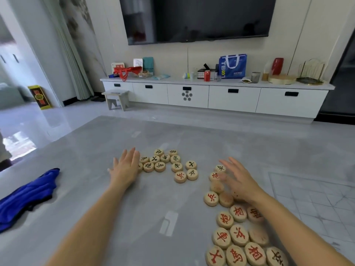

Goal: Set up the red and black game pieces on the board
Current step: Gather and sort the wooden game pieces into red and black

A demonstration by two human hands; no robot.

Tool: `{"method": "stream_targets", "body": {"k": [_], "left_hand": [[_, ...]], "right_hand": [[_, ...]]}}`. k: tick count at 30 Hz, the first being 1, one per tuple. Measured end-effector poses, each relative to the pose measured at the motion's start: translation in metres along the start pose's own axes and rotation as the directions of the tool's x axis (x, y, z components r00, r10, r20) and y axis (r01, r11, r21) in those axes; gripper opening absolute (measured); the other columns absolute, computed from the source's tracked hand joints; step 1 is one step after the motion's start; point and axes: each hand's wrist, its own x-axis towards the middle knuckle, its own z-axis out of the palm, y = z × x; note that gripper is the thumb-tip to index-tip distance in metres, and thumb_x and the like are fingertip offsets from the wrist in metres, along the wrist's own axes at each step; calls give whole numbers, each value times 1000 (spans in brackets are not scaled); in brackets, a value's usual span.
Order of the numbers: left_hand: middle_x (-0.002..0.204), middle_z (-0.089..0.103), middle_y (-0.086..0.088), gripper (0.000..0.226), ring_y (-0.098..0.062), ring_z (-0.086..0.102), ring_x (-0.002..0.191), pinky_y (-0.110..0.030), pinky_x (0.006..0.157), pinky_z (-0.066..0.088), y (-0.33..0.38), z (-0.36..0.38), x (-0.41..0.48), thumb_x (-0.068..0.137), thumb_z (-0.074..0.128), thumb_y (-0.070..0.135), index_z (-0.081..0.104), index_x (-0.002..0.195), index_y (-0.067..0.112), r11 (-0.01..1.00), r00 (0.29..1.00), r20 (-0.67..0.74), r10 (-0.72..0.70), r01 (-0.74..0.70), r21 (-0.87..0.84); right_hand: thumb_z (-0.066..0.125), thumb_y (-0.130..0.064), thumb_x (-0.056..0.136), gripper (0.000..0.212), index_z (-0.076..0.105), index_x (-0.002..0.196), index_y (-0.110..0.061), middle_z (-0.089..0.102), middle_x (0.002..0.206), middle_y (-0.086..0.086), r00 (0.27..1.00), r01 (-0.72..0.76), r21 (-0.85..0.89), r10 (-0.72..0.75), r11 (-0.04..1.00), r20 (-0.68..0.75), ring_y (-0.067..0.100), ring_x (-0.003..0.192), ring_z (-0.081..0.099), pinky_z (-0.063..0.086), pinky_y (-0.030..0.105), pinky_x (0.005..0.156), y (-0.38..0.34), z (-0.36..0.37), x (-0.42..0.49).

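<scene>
Your left hand (124,169), just left of the frame's middle, lies flat with its fingers straight and together, holding nothing, its fingertips at the left edge of the black pieces (165,160). Your right hand (241,182), right of centre, is spread with fingers apart and somewhat blurred. It hovers over the top of the red pieces (238,235), and no piece shows in its grasp. The pieces look like thick pale wooden discs, so expect them to be light, stiff and hard to damage. On the smooth grey table (96,208) they should slide easily under a flat palm, which suits herding them but makes them skid if you jab from above. To lift one, pinch its rim between thumb and a finger. To shift several, push them along the surface. Each disc carries a carved character on top, black in the upper cluster and red in the column that runs down to the bottom right of the frame. A few red-side discs show a blank top, and you cannot tell whether they are face down or only blurred. One red-lettered stray (180,177) sits at the lower right of the black group. The board (315,200), a faint lined grid, lies at the right edge with no piece on the part in view. A blue cloth (28,196) is crumpled at the left edge.
</scene>
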Motion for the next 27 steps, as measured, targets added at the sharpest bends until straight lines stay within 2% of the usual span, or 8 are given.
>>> {"method": "stream_targets", "body": {"k": [3,7,9,12,15,17,21,27], "left_hand": [[158,16,10,64,-32,2,146,-69,107,0,4,4,22,87,22,73,23,145,46,975,995,77,59,-74,209],[157,16,14,67,-29,8,146,-71,106,5,18,18,39,83,15,78,23,143,51,933,969,174,176,-221,285],[157,17,15,77,-27,14,145,-70,106,12,26,25,42,75,6,84,22,143,51,892,942,217,258,-318,322],[157,14,16,99,-25,17,144,-64,106,18,37,34,40,56,-8,93,16,143,53,831,898,283,337,-425,359],[157,13,15,98,-23,17,143,-58,105,23,56,45,31,55,-8,94,14,142,56,796,863,326,387,-491,355],[157,14,14,89,-21,16,143,-56,105,25,69,55,23,61,-1,93,13,142,57,766,838,344,424,-534,357],[157,15,15,81,-20,18,143,-56,104,27,90,74,9,67,4,89,11,141,57,712,789,371,490,-608,352],[158,12,15,79,-21,18,143,-56,103,27,114,94,-13,72,4,82,16,144,52,690,759,383,526,-645,329]], "right_hand": [[27,-94,59,95,30,140,-46,9,156,-11,999,33,-91,-30,995,39,13,145,2,12,43,116,5,5,29],[29,-67,86,54,38,135,-47,14,157,-9,997,57,-67,-54,996,49,9,144,7,10,36,116,5,12,55],[24,-72,85,57,37,135,-48,16,157,-10,996,67,-56,-64,996,65,6,143,9,9,34,116,7,12,64],[14,-93,64,87,26,140,-50,12,157,-12,985,114,-191,-86,975,152,7,143,10,5,43,117,8,11,71],[10,-96,58,95,18,142,-51,9,157,-13,969,158,-263,-99,952,224,6,143,9,1,44,117,8,13,73],[7,-92,66,87,17,142,-51,9,157,-13,967,171,-250,-114,953,228,2,143,6,-4,43,117,8,15,74],[14,-63,93,51,18,142,-52,10,157,-14,967,159,-223,-107,962,229,-1,142,3,-12,40,116,7,16,71],[15,-45,100,45,26,143,-45,8,157,-13,956,205,-208,-150,956,253,-4,142,1,-11,38,117,10,12,59]]}}
